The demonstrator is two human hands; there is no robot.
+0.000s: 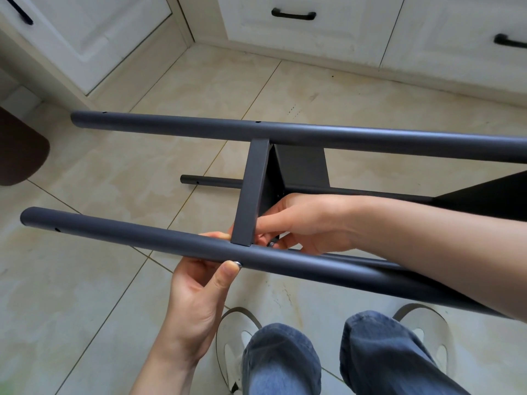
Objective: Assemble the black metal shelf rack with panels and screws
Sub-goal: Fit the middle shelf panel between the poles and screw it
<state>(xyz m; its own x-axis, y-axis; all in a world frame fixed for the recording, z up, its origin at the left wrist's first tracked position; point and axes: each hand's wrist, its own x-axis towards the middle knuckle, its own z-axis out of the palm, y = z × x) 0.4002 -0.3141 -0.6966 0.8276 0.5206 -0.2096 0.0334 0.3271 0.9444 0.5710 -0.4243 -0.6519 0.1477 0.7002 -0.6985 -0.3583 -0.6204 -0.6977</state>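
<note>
The black metal rack lies on its side in front of me. Its near tube (142, 238) and far tube (313, 135) run left to right, joined by a shelf panel (252, 189) seen edge-on. A third tube (211, 181) lies lower on the floor side. My left hand (199, 292) grips the near tube from below, thumb pressing a silver screw head (237, 263) on the tube's near side. My right hand (302, 223) reaches behind the panel edge and pinches a small metal part (271, 243) at the joint; what it is stays unclear.
Beige floor tiles (99, 172) lie under the rack. White cabinets with black handles (293, 15) line the back and left. A dark brown mat (20, 149) lies at the left edge. My jeans and white shoes (236, 337) are at the bottom.
</note>
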